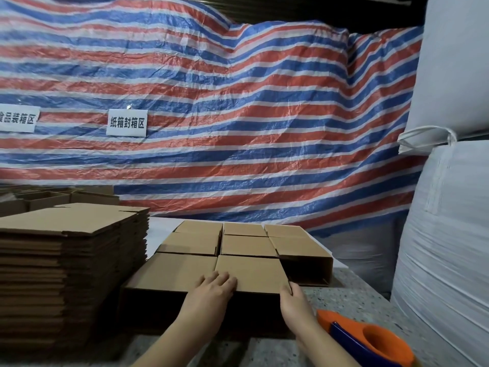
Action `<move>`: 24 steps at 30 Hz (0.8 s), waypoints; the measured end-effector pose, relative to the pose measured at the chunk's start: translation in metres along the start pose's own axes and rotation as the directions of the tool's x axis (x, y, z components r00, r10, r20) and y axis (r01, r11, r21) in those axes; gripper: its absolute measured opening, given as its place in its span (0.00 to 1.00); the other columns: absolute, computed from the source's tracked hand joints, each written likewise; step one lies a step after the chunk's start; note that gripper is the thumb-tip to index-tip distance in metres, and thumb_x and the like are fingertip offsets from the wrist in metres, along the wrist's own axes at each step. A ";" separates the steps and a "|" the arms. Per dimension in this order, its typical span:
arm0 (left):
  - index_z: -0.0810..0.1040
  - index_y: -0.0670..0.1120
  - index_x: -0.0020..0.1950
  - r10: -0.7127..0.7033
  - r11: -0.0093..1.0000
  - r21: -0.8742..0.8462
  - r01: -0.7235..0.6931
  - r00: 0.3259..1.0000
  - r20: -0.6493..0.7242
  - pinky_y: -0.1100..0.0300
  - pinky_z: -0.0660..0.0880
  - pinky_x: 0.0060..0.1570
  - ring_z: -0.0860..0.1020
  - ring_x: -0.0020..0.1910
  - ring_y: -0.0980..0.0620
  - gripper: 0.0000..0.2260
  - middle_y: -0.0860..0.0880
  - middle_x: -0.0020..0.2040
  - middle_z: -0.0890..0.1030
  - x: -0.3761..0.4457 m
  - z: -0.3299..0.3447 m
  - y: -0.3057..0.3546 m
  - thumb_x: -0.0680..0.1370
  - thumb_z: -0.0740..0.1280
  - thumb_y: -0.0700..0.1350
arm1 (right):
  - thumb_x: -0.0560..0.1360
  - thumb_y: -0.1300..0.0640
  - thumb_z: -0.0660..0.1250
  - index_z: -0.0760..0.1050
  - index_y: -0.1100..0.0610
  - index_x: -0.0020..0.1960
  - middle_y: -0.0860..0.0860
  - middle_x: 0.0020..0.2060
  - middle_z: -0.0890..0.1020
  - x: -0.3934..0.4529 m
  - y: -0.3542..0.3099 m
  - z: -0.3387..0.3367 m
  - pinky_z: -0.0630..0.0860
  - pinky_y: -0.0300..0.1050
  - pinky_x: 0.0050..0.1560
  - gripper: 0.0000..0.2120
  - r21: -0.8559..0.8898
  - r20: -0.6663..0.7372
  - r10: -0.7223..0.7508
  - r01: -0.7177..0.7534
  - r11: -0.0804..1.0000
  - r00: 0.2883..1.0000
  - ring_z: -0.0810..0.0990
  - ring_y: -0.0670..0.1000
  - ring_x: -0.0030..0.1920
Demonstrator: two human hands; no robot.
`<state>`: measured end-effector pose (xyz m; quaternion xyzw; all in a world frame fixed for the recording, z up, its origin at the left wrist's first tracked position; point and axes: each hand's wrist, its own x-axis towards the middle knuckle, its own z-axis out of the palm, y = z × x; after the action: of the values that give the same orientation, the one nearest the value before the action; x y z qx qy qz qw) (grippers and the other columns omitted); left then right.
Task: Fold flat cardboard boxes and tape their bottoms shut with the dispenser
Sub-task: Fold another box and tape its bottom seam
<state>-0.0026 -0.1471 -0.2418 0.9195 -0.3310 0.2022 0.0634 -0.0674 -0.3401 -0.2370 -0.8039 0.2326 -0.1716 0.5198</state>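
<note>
The near cardboard box (251, 274), folded and standing at the front of a block of finished boxes (238, 242) on the desk (352, 300), looks light, stiff along its creases but easily dented on the open panels, so edges and corners are likely the best holds. The left hand (214, 287) lies flat on its top with fingers (227, 280) straight, holding nothing; the right hand (289, 298) curls its fingers round the box's near right corner. The orange tape dispenser (370, 337) lies just right of that wrist, flat cardboard stacked (66, 260) at left.
</note>
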 end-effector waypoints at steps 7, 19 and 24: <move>0.65 0.52 0.74 -0.038 0.999 -0.028 0.035 0.990 -0.139 0.55 0.48 0.76 0.58 0.77 0.53 0.21 0.51 0.77 0.64 -0.012 -0.033 0.005 0.83 0.49 0.58 | 0.84 0.45 0.57 0.64 0.56 0.76 0.53 0.73 0.70 -0.013 0.001 -0.010 0.70 0.50 0.68 0.25 -0.136 -0.121 -0.246 0.229 0.964 0.962 0.72 0.54 0.70; 0.67 0.48 0.73 -0.417 0.845 0.226 0.484 0.862 -0.289 0.46 0.56 0.75 0.63 0.74 0.44 0.28 0.45 0.74 0.67 -0.036 -0.188 -0.138 0.79 0.57 0.64 | 0.83 0.51 0.59 0.75 0.52 0.53 0.50 0.53 0.78 -0.043 -0.047 -0.022 0.69 0.45 0.49 0.08 -0.142 -0.164 -0.412 0.392 0.909 0.896 0.75 0.49 0.52; 0.66 0.48 0.74 -0.529 0.842 0.195 0.502 0.841 0.116 0.48 0.68 0.69 0.71 0.69 0.46 0.31 0.45 0.71 0.72 -0.058 -0.184 -0.164 0.79 0.53 0.68 | 0.84 0.51 0.58 0.75 0.51 0.51 0.50 0.51 0.78 -0.049 -0.056 -0.018 0.69 0.45 0.50 0.09 -0.158 -0.120 -0.397 0.377 0.913 0.910 0.76 0.50 0.52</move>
<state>0.0001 0.0600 -0.0955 0.9902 -0.0579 0.1262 0.0152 -0.1064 -0.3072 -0.1806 -0.8514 0.1177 -0.3154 0.4023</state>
